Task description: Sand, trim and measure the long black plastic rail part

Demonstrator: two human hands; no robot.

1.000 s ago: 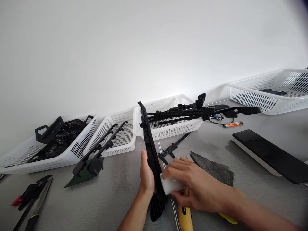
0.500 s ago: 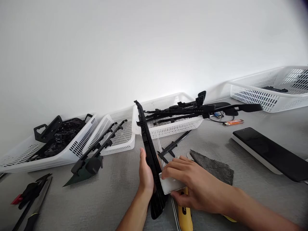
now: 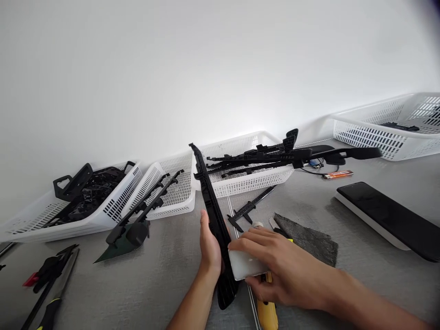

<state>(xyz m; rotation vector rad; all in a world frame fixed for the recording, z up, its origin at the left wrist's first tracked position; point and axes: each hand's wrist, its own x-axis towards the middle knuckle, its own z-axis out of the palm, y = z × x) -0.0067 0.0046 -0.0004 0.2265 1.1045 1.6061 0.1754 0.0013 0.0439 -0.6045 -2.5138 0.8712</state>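
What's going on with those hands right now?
Left hand braces long black strip. Right hand presses white block against it. Yellow knife lies beneath, on table.

no text, label, brand or number can be read on anything here; a dark mark on the yellow utility knife (image 3: 267, 316) is too small to make out.

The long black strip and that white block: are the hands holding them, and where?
Left hand braces the long black plastic strip near its lower end; right hand grips the white block by its far end.
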